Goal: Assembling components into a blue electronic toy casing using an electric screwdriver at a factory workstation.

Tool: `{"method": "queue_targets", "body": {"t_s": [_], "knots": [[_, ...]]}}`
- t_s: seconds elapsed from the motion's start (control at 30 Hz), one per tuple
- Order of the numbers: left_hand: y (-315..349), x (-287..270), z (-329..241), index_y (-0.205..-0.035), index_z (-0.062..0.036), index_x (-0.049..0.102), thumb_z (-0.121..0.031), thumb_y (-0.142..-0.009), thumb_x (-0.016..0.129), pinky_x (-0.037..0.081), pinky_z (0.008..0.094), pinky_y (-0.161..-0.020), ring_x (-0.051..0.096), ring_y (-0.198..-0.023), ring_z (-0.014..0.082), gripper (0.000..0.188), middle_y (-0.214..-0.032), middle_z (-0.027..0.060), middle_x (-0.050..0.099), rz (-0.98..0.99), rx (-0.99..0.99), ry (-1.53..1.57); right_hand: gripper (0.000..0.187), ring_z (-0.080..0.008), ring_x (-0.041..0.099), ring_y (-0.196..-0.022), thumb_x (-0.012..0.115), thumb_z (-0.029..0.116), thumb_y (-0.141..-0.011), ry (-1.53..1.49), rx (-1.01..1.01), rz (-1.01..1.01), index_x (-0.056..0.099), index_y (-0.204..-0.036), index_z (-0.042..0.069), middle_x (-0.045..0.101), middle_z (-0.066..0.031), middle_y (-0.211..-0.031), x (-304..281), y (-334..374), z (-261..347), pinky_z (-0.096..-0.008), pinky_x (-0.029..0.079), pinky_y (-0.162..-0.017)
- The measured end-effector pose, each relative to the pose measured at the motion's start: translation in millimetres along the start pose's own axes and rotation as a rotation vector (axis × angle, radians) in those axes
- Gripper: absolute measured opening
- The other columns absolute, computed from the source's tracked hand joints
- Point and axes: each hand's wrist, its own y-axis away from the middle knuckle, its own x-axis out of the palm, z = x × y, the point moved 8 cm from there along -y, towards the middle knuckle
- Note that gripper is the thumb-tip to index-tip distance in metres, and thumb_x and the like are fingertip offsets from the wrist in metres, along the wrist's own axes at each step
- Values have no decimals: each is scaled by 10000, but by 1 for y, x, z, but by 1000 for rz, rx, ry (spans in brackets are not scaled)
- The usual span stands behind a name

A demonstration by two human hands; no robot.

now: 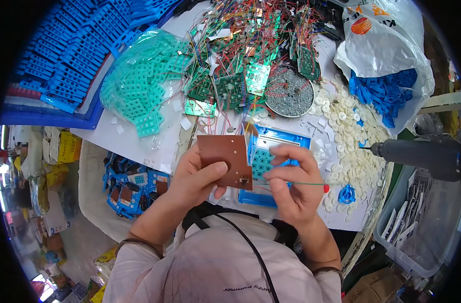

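A brown circuit board (223,159) is gripped at its left side by my left hand (192,174), the thumb lying across its face. From near the board's lower right corner a thin green wire (263,184) runs straight to the right. My right hand (298,184) pinches this wire between thumb and a finger, its index finger raised and bent. A small red piece (326,188) shows by the right side of that hand, at the wire's far end. Beneath both hands lies a blue plastic case (258,198) with a teal rubber keypad (261,164) in it, partly hidden.
Beyond lie wired green circuit boards (230,88) and a round tin of screws (290,93). Teal keypads in a plastic bag (144,76) and stacked blue casings (74,45) fill the left. White discs (341,141) and a power screwdriver (417,156) are at right.
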Motion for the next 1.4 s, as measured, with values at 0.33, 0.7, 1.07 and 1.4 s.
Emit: {"method": "queue_targets", "body": {"t_s": [0.33, 0.7, 1.07, 1.4], "knots": [[1, 9, -11, -1438, 11, 394, -144, -1032, 520, 607, 302, -627, 686, -1073, 259, 453, -1291, 199, 607, -25, 241, -175, 227, -142, 685, -736, 493, 112, -1030, -555, 597, 294, 661, -973, -29, 704, -99, -842, 42, 31, -30, -272, 518, -632], [5, 29, 11, -1230, -30, 350, -106, -1061, 457, 614, 301, -660, 705, -960, 206, 214, -1101, 159, 652, 201, -24, -455, 133, -11, 416, -542, 712, 28, -904, -474, 361, -37, 695, -1018, -38, 642, -25, -896, 8, 20, -37, -182, 308, -479], [38, 44, 36, -1183, -41, 489, -68, -989, 579, 557, 341, -607, 712, -759, 187, 215, -837, 122, 693, 473, -326, -770, 481, -284, 597, -1027, 807, 317, -808, -415, 525, 242, 694, -1124, -28, 636, -174, -1085, -39, 113, -19, -384, 458, -900], [49, 29, 59, -1584, -64, 127, 59, -957, 574, 484, 321, -978, 617, -1108, 170, 780, -1386, 181, 559, 281, -511, -501, 111, -62, 550, -686, 714, 74, -898, -185, 830, 240, 686, -955, -18, 664, -34, -812, -20, 59, -65, -248, 429, -574]]}}
